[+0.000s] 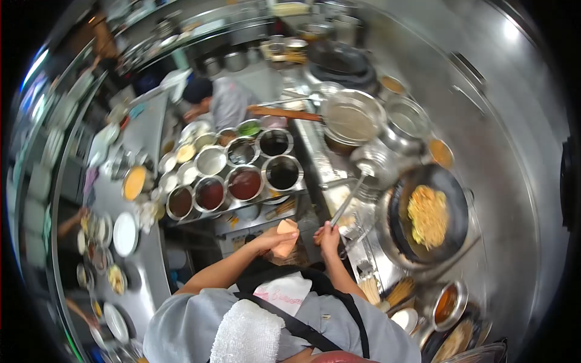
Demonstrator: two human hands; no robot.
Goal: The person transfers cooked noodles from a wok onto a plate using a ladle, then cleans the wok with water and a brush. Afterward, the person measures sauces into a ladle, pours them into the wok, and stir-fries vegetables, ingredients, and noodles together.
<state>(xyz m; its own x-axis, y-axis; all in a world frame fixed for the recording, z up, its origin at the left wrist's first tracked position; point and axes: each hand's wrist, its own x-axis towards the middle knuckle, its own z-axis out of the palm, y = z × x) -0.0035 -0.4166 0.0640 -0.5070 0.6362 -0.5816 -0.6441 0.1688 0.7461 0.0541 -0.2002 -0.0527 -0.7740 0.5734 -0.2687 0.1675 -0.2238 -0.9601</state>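
Note:
In front of my body, my left hand point(270, 240) is closed round a folded peach-coloured cloth point(284, 243). My right hand point(328, 238) grips the handle end of a long metal ladle point(350, 201). The ladle's bowl end points away from me, over the metal stove top beside the wok. To the right of that hand, a dark wok point(458, 206) sits on a burner with a mound of yellow noodles point(428, 216) inside. Neither hand touches the wok.
Several round pots of dark and red sauces, such as this sauce pot point(245, 183), stand ahead to the left. A wooden-handled strainer point(351, 115) rests over a pot beyond the wok. White plates point(125, 234) line the left counter. A person point(230, 103) bends beyond the sauces.

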